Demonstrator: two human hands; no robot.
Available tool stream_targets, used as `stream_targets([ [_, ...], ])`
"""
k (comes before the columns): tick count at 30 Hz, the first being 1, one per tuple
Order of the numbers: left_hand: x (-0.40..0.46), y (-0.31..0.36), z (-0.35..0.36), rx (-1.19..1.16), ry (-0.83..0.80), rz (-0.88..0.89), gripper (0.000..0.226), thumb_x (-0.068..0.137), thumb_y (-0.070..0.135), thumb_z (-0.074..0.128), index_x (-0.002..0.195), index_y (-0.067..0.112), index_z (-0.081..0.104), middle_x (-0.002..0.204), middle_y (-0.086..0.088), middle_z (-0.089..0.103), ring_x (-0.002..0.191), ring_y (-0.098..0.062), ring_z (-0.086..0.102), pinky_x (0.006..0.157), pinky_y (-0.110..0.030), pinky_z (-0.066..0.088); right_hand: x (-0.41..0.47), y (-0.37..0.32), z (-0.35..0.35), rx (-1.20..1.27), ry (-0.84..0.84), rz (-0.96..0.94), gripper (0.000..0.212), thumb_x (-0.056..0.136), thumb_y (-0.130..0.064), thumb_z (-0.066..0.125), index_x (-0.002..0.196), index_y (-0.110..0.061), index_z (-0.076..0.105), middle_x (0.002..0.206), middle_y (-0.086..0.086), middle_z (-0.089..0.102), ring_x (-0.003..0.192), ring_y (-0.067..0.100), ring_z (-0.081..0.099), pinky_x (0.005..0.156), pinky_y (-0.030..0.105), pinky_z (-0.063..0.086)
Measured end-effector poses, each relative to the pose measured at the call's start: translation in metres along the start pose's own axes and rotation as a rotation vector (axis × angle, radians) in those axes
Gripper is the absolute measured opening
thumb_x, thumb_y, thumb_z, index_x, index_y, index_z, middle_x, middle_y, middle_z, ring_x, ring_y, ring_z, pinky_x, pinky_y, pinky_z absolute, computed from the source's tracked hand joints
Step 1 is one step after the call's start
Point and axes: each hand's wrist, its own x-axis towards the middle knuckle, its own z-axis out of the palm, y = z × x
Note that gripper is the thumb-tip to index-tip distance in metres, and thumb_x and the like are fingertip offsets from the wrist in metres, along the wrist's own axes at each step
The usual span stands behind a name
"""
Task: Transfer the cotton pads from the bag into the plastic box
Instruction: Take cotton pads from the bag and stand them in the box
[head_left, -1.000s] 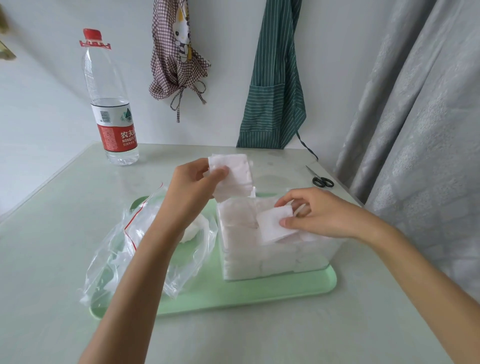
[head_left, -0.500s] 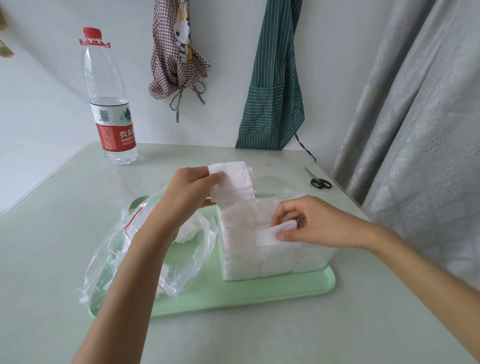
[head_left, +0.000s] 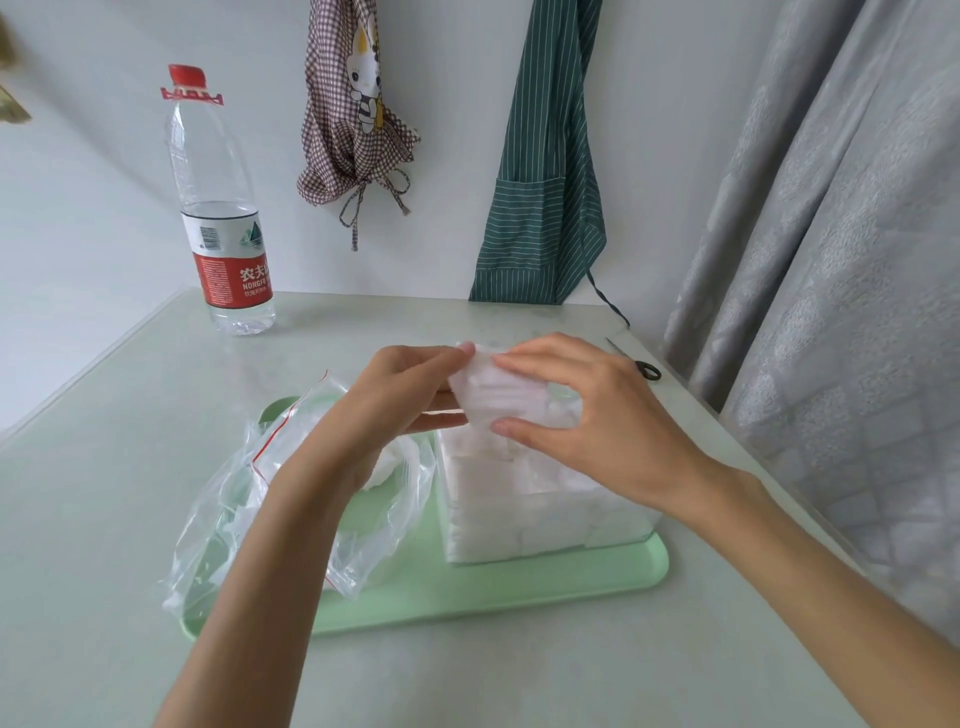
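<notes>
Both hands meet above the plastic box (head_left: 540, 519), holding one stack of cotton pads (head_left: 498, 397) between them. Left hand (head_left: 400, 395) grips the stack's left end, thumb on top, fingers curled underneath; fingertips mostly hidden by the pads. Right hand (head_left: 587, 410) is spread over the stack's right side, index finger along the top edge, thumb pressing the lower edge; its other fingers are behind the pads, can't tell how they lie. Stack hangs just above the box's rear left corner, touching contact with the box contents unclear.

Box is clear, packed with white pads nearly to the rim; its right rear part is hidden by the right hand. It stands on a green tray (head_left: 519, 587), right half. Bag (head_left: 291, 499) lies crumpled at 9 o'clock of the box, on the tray's left half, partly covered by the left forearm; some white pads inside, count unreadable.

Water bottle (head_left: 221, 208) at 11 o'clock on the table (head_left: 104, 415). Scissors (head_left: 641, 364) at 2 o'clock, mostly hidden by the right hand. Two aprons hang on the wall, tops cut off.
</notes>
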Motion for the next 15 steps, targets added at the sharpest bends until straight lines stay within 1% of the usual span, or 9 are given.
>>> stream_targets([
  [2, -0.001, 0.002, -0.002, -0.012, -0.059, -0.005, 0.023, 0.096, 0.027, 0.050, 0.101, 0.016, 0.070, 0.096, 0.000, 0.075, 0.092, -0.011, 0.070, 0.082, -0.023, 0.056, 0.002, 0.003, 0.000, 0.023, 0.053, 0.015, 0.039, 0.078, -0.031, 0.075, 0.115, -0.021, 0.068, 0.106, -0.015, 0.061, 0.091, 0.001, 0.057, 0.085, 0.021, 0.046],
  [4, -0.002, 0.004, -0.005, 0.007, -0.109, 0.001, 0.019, 0.090, 0.023, 0.058, 0.105, 0.018, 0.069, 0.099, 0.002, 0.074, 0.096, -0.010, 0.069, 0.086, -0.024, 0.053, 0.004, 0.003, -0.001, 0.102, 0.068, 0.037, 0.031, 0.079, -0.025, 0.075, 0.109, -0.020, 0.072, 0.101, -0.012, 0.064, 0.088, 0.006, 0.060, 0.081, 0.024, 0.050],
  [6, -0.003, 0.005, -0.005, 0.039, -0.139, 0.004, 0.027, 0.082, 0.021, 0.067, 0.110, 0.021, 0.068, 0.101, 0.006, 0.074, 0.098, -0.006, 0.068, 0.084, -0.020, 0.052, 0.005, 0.003, -0.001, 0.201, 0.044, 0.070, 0.024, 0.082, -0.021, 0.072, 0.105, -0.017, 0.073, 0.099, -0.008, 0.064, 0.090, 0.009, 0.062, 0.082, 0.026, 0.053],
  [8, -0.002, 0.003, -0.006, 0.067, -0.148, 0.007, 0.035, 0.077, 0.019, 0.072, 0.112, 0.023, 0.066, 0.100, 0.007, 0.074, 0.097, -0.004, 0.067, 0.081, -0.017, 0.053, 0.007, 0.003, -0.003, 0.302, 0.020, 0.141, 0.018, 0.085, -0.018, 0.068, 0.101, -0.015, 0.074, 0.098, -0.008, 0.065, 0.090, 0.007, 0.063, 0.084, 0.025, 0.053],
  [9, -0.002, 0.003, -0.006, 0.070, -0.151, 0.006, 0.036, 0.076, 0.018, 0.073, 0.112, 0.022, 0.066, 0.099, 0.006, 0.074, 0.096, -0.005, 0.068, 0.082, -0.016, 0.053, 0.007, 0.004, -0.004, 0.349, 0.005, 0.188, 0.015, 0.086, -0.017, 0.066, 0.099, -0.015, 0.074, 0.098, -0.009, 0.065, 0.089, 0.004, 0.064, 0.083, 0.022, 0.053],
  [11, 0.000, 0.000, -0.005, 0.070, -0.138, 0.005, 0.031, 0.078, 0.016, 0.072, 0.108, 0.019, 0.067, 0.097, 0.003, 0.075, 0.093, -0.007, 0.069, 0.081, -0.017, 0.054, 0.006, 0.005, -0.002, 0.435, -0.010, 0.281, 0.013, 0.089, -0.016, 0.063, 0.095, -0.016, 0.074, 0.093, -0.011, 0.067, 0.084, -0.001, 0.063, 0.080, 0.018, 0.052],
  [13, 0.001, -0.003, -0.003, 0.075, -0.082, 0.006, 0.019, 0.084, 0.015, 0.068, 0.103, 0.017, 0.069, 0.092, 0.002, 0.075, 0.088, -0.007, 0.070, 0.077, -0.018, 0.056, 0.004, 0.007, 0.002, 0.517, 0.023, 0.382, 0.013, 0.092, -0.016, 0.059, 0.088, -0.016, 0.071, 0.078, -0.015, 0.067, 0.073, -0.001, 0.062, 0.078, 0.022, 0.054],
  [14, 0.002, -0.004, -0.002, 0.090, -0.054, 0.013, 0.015, 0.086, 0.014, 0.065, 0.101, 0.017, 0.070, 0.090, 0.002, 0.075, 0.086, -0.007, 0.070, 0.076, -0.018, 0.056, 0.002, 0.008, 0.005, 0.564, 0.049, 0.442, 0.015, 0.093, -0.015, 0.057, 0.085, -0.016, 0.069, 0.070, -0.018, 0.064, 0.068, -0.001, 0.060, 0.076, 0.025, 0.056],
  [15, 0.003, -0.005, 0.000, 0.114, -0.034, 0.026, 0.014, 0.088, 0.012, 0.063, 0.098, 0.018, 0.070, 0.088, 0.003, 0.075, 0.084, -0.007, 0.071, 0.074, -0.018, 0.056, 0.001, 0.009, 0.007, 0.610, 0.075, 0.507, 0.017, 0.095, -0.016, 0.054, 0.084, -0.016, 0.067, 0.064, -0.018, 0.061, 0.064, 0.000, 0.060, 0.075, 0.025, 0.056],
])
